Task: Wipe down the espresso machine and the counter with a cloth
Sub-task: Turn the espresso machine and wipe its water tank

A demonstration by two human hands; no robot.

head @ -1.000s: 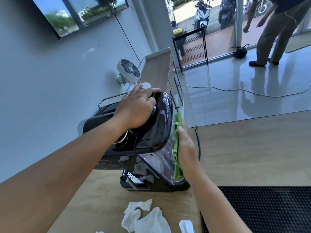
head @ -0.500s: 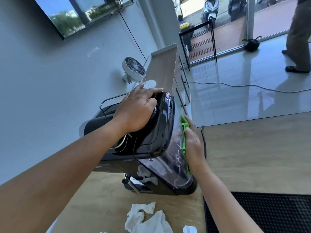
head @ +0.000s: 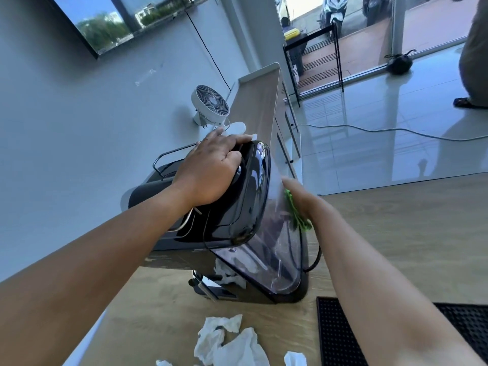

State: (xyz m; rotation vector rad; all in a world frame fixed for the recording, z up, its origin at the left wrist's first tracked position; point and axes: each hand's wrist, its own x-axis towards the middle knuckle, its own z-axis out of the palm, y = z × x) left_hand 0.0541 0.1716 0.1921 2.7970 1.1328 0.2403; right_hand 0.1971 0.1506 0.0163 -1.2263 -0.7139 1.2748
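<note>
One upright espresso machine (head: 247,204), top gripped by left hand (head: 211,173), one green cloth (head: 299,219), stretched near-to-far, pressed against its right side by flat-fingered right hand (head: 307,200)

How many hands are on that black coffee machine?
2. The left hand grips the top of the espresso machine; the right hand presses a green cloth against its clear side. None seem hidden.
</note>
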